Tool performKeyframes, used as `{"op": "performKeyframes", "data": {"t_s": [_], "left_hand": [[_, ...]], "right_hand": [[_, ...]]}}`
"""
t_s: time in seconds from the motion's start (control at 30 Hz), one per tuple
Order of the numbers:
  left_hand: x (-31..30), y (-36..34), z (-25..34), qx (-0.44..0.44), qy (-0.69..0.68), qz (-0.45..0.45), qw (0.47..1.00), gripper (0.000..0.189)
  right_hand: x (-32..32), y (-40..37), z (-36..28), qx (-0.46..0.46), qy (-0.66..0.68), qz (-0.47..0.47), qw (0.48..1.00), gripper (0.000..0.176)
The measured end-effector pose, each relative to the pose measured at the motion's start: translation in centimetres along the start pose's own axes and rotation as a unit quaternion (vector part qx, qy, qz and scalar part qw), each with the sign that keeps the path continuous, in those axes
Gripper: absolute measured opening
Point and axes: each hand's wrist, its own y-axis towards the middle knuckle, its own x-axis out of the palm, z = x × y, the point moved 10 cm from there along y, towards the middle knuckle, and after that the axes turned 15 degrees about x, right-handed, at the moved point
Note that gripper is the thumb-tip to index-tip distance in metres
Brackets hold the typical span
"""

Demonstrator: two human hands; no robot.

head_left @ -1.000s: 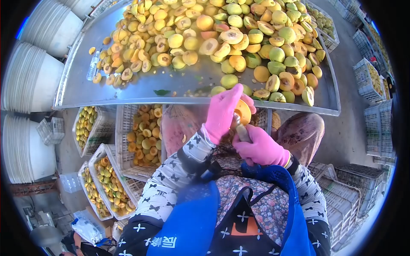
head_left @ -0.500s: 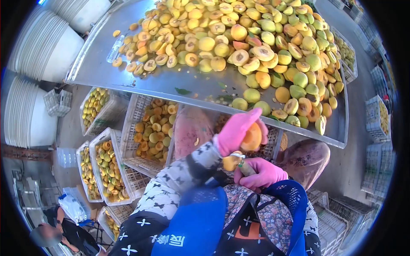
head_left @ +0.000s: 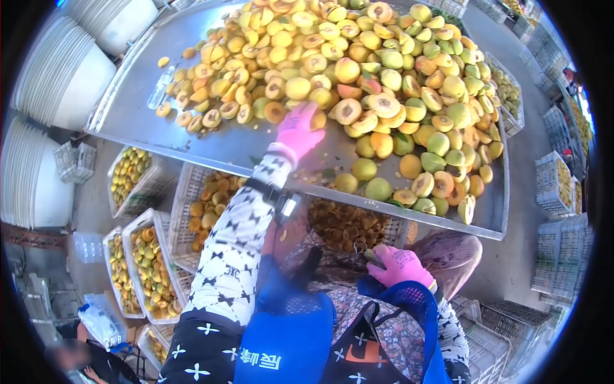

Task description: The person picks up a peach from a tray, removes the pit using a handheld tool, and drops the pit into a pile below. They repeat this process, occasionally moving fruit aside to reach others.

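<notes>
Hands both in pink gloves. Left hand is stretched out, palm down on the near edge of the peach pile, fingers loosely spread and touching fruit. Can't tell if anything is gripped under the palm. Right hand is low by the lap, fist closed round a dark tool; only its stub shows, type unclear.

The pile is a mix of whole and halved peaches and covers most of the metal table, w/ a few loose ones just right of the left hand. Clear plastic bottle lies at the pile's left end.

Below the table edge, a crate of brownish scraps sits betw. the two arms. Crates of cut fruit are on the floor to the left. Stacked white tubs at far left, stacked crates at far right. Blue apron at the bottom. Another person at bottom-left, blurred.
</notes>
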Motion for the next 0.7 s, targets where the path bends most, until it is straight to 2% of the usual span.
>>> {"op": "performKeyframes", "data": {"t_s": [0.03,0.07,0.13,0.17,0.2,0.23,0.27,0.3,0.37,0.4,0.43,0.5,0.6,0.67,0.7], "left_hand": [[1.8,0.8,1.1,0.095,0.148,-0.005,0.984,0.059],[2.9,1.2,1.2,0.073,0.189,-0.050,0.978,0.066],[3.3,1.1,0.5,-0.014,0.022,-0.096,0.995,0.066],[3.6,0.4,-0.1,-0.061,-0.057,-0.120,0.989,0.066],[4.9,-1.0,-1.2,-0.116,-0.197,-0.100,0.968,0.063],[5.3,-2.4,-0.3,-0.179,-0.392,-0.076,0.899,0.061],[5.5,-3.8,1.4,-0.234,-0.568,-0.049,0.788,0.059],[5.4,-4.9,3.9,-0.279,-0.717,-0.021,0.638,0.057],[3.7,-5.7,8.5,-0.243,-0.787,-0.076,0.563,0.055],[2.8,-5.9,10.7,-0.222,-0.818,-0.103,0.520,0.055],[2.4,-6.1,12.0,-0.208,-0.806,-0.136,0.538,0.052],[1.8,-6.5,14.4,-0.175,-0.777,-0.200,0.570,0.051],[2.8,-8.7,15.1,-0.253,-0.671,-0.310,0.624,0.053],[0.1,-5.9,16.3,-0.012,-0.558,-0.222,0.799,0.052],[-0.7,-5.6,17.0,0.006,-0.540,-0.198,0.818,0.052]], "right_hand": [[-0.3,-0.3,0.2,0.014,0.010,0.005,1.000,0.033],[-0.8,-0.7,0.5,0.039,0.034,0.014,0.999,0.034],[-1.3,-1.6,1.1,0.046,0.079,0.025,0.996,0.036],[-1.4,-1.7,1.3,0.046,0.103,0.027,0.993,0.038],[-1.3,-1.7,1.7,0.054,0.124,0.027,0.990,0.038],[-1.2,-1.7,2.1,0.063,0.144,0.028,0.987,0.038],[-1.2,-1.7,2.4,0.074,0.166,0.030,0.983,0.038],[-2.1,-1.6,2.1,0.081,0.223,0.041,0.971,0.038],[-5.1,-0.7,0.9,0.098,0.332,0.063,0.936,0.039],[-6.6,-0.3,0.5,0.073,0.343,0.118,0.929,0.039],[-8.3,0.2,0.3,0.047,0.351,0.176,0.919,0.038],[-12.9,0.7,-3.4,-0.116,0.224,0.324,0.912,0.045],[-14.2,3.9,-5.6,-0.140,0.290,0.217,0.922,0.053],[-12.7,5.9,-5.6,-0.114,0.381,0.075,0.914,0.059],[-11.5,6.7,-5.8,-0.100,0.422,0.003,0.901,0.061]]}}
